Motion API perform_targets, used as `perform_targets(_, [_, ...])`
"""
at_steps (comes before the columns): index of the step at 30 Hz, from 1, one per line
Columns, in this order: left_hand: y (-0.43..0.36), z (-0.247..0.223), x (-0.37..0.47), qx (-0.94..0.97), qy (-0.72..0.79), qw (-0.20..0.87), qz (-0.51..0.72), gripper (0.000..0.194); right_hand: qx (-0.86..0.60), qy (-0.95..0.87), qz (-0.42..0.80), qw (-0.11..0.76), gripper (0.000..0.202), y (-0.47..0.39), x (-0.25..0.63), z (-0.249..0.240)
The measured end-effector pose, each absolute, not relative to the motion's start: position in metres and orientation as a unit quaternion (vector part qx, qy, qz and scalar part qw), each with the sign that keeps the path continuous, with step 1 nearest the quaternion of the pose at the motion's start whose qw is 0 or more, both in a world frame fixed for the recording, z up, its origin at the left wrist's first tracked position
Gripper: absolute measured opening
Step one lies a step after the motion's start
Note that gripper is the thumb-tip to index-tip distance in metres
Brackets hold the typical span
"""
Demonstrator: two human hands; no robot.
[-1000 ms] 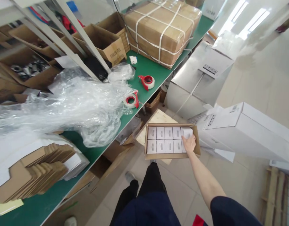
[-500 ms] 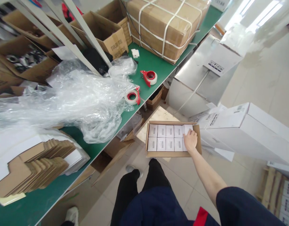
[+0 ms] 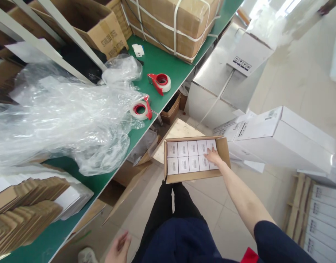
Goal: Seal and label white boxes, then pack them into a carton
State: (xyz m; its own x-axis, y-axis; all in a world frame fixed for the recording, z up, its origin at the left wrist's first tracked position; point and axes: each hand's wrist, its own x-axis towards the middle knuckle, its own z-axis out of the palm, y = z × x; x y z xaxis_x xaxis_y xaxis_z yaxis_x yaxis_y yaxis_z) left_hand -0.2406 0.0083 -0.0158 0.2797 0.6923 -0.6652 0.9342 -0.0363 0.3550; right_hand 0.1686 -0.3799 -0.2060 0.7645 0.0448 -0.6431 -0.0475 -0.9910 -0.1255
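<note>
An open brown carton (image 3: 196, 177) holds two rows of small white boxes (image 3: 193, 163) with printed labels facing up. My right hand (image 3: 213, 156) rests over the boxes at the carton's right end, fingers apart and touching their tops, gripping none. Some of the label print there is hidden by the fingers. Low in the view, my left hand (image 3: 119, 249) hangs by my leg with loosely bent fingers and nothing visible in it. Beneath the carton is a pale wooden board (image 3: 181, 128).
On the green table (image 3: 154, 67) lie two red tape dispensers (image 3: 160, 83), clear plastic film (image 3: 61, 117), stacked folded cardboard (image 3: 28, 215) and a strapped carton (image 3: 162, 22). Large white boxes (image 3: 269, 137) stand to the right, near a wooden pallet (image 3: 296, 204).
My right hand has shifted slightly left over the small boxes, and more of the end box shows. My left hand has come into view at the bottom. The camera view has shifted.
</note>
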Motion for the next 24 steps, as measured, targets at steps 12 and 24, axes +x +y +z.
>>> perform_targets(12, [-0.06,-0.097,-0.027,0.76,0.404,0.491,-0.137,0.06,-0.934,0.009,0.334,0.13,0.05,-0.383,0.179,-0.17])
perform_targets(24, [-0.157,-0.117,0.028,0.843,0.325,0.326,-0.278,0.078,-0.929,0.088,0.318,0.167,0.079,-0.452,0.143,-0.136])
